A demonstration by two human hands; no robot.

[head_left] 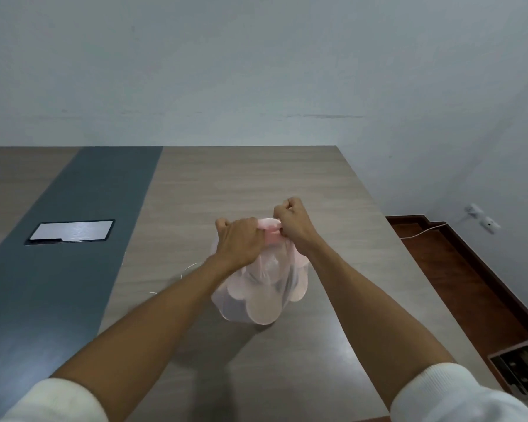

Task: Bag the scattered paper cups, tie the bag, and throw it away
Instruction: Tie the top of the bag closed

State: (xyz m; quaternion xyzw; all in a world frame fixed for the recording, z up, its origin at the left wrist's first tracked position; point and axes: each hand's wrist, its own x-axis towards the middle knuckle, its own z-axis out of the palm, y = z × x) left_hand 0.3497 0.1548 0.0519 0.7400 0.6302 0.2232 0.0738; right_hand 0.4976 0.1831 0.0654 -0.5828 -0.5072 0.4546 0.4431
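A translucent white plastic bag (258, 295) stands on the wooden table (244, 184), bulging with several pink paper cups. One pink cup (270, 231) pokes out at the bag's mouth between my hands. My left hand (240, 240) grips the bag's top on the left side, fingers curled into a fist. My right hand (291, 222) grips the bag's top on the right side, also with curled fingers. Both hands are close together above the bag.
A dark blue strip (73, 239) runs down the table's left part with a metal cable hatch (70, 231) set in it. The table's right edge drops to a reddish wooden floor (457, 269). A white cable (421, 233) leads to wall sockets (482, 217). A box (525, 367) lies at the lower right.
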